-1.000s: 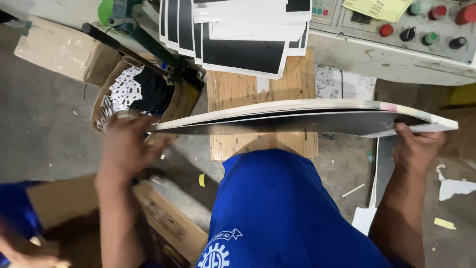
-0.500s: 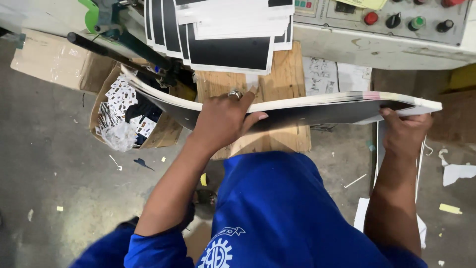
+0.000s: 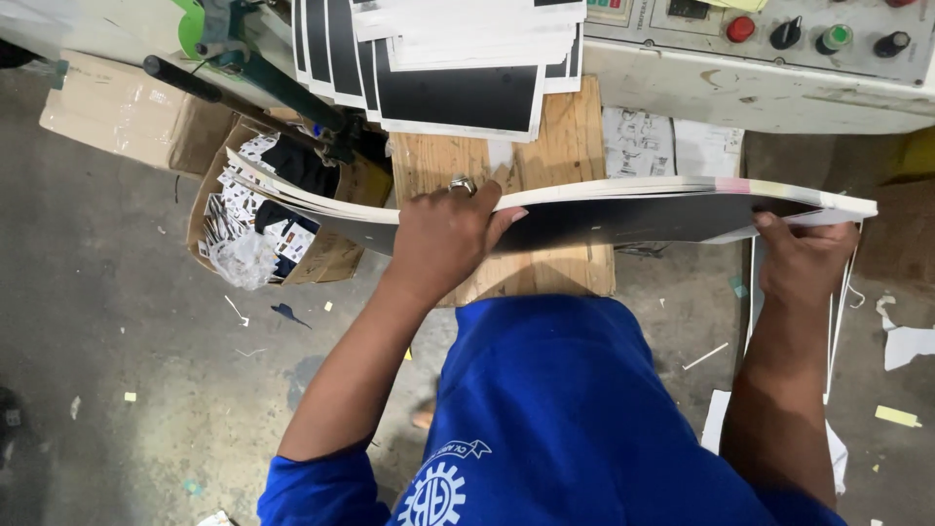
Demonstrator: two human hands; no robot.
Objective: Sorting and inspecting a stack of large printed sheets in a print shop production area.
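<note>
I hold a wide stack of large printed sheets [image 3: 633,205], black underneath with pale edges, flat in front of my chest. My left hand [image 3: 443,234], a ring on one finger, presses on the stack's near edge around its middle. My right hand [image 3: 799,258] grips the right end from below. The stack's left end droops over a cardboard box. Beyond it more black-and-white sheets [image 3: 458,58] lie piled on a wooden pallet [image 3: 565,146].
A cardboard box of paper scraps [image 3: 263,224] stands on the grey floor at left, a taped carton [image 3: 122,112] behind it. A machine panel with coloured knobs and buttons [image 3: 779,39] runs along the top right. Paper offcuts [image 3: 906,341] litter the floor at right.
My left hand has left the stack's left end and now sits near its middle. That end now sags toward the scrap box. My right hand keeps its grip.
</note>
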